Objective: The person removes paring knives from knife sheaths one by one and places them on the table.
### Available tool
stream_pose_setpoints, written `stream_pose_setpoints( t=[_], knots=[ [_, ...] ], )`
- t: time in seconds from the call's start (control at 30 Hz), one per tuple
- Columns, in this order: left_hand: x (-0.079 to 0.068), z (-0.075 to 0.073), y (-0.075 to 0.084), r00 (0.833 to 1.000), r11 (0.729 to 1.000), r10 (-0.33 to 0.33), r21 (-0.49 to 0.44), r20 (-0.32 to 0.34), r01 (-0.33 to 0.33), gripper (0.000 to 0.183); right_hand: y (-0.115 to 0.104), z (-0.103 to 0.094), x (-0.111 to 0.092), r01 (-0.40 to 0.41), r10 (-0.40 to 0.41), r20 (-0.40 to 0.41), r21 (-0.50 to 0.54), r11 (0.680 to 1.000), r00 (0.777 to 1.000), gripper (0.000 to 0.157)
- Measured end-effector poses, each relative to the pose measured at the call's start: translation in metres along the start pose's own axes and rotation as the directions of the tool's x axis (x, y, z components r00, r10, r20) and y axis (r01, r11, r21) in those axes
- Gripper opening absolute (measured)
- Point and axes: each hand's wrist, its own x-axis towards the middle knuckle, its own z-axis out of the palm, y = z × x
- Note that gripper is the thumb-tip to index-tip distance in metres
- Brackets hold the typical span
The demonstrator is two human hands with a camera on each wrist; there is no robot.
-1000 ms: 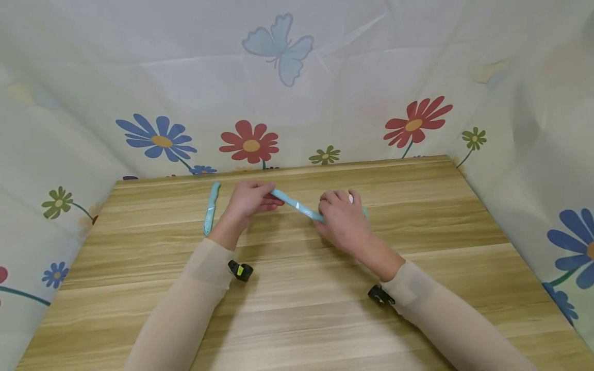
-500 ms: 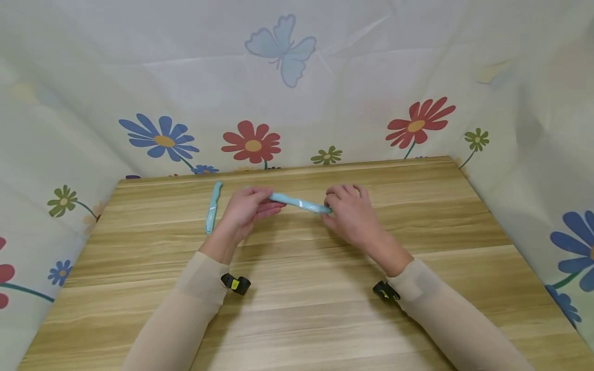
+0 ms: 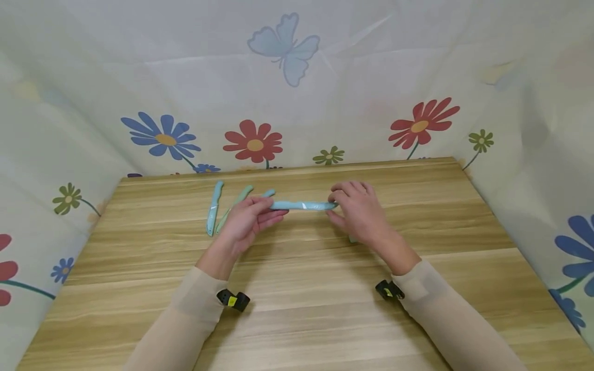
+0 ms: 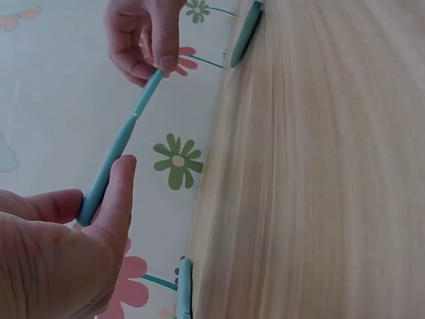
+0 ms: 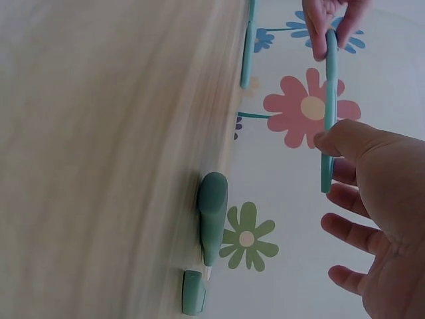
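A light blue knife (image 3: 301, 205) in a cover is held level above the table between both hands. My left hand (image 3: 248, 221) pinches its handle end between thumb and fingers. At the other end my right hand (image 3: 359, 212) pinches the covered blade; in the right wrist view the thumb lies on the knife (image 5: 331, 100), with the other fingers spread behind it. Left of the hands lie a blue knife (image 3: 214, 208) and a green knife (image 3: 243, 195), the latter partly hidden by my left hand. Another blue end (image 3: 268, 193) shows behind that hand.
On the wood-grain table (image 3: 297, 309), two teal pieces (image 5: 212, 216) lie near the right hand in the right wrist view; a bit of green (image 3: 352, 239) peeks out below that hand in the head view. A flowered cloth (image 3: 362, 103) surrounds the table's back and sides.
The held knife has swung from slanting down rightward to level. My left hand has come nearer the body, uncovering the green knife and another blue end. The right hand has shifted slightly right.
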Motion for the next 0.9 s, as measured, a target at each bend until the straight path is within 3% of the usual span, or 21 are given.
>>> stream_pose_setpoints(
  t=[0.53, 0.9],
  knots=[
    [-0.004, -0.003, -0.011, 1.0, 1.0, 0.009, 0.019, 0.005, -0.009, 0.037, 0.013, 0.001, -0.005, 0.121, -0.117, -0.07, 0.049, 0.991, 0.991, 0.025],
    [-0.01, -0.001, -0.007, 0.998, 0.997, 0.06, 0.043, -0.006, -0.06, 0.025, 0.018, 0.0, -0.004, 0.204, -0.198, -0.104, 0.05, 0.978, 0.975, 0.028]
  ],
)
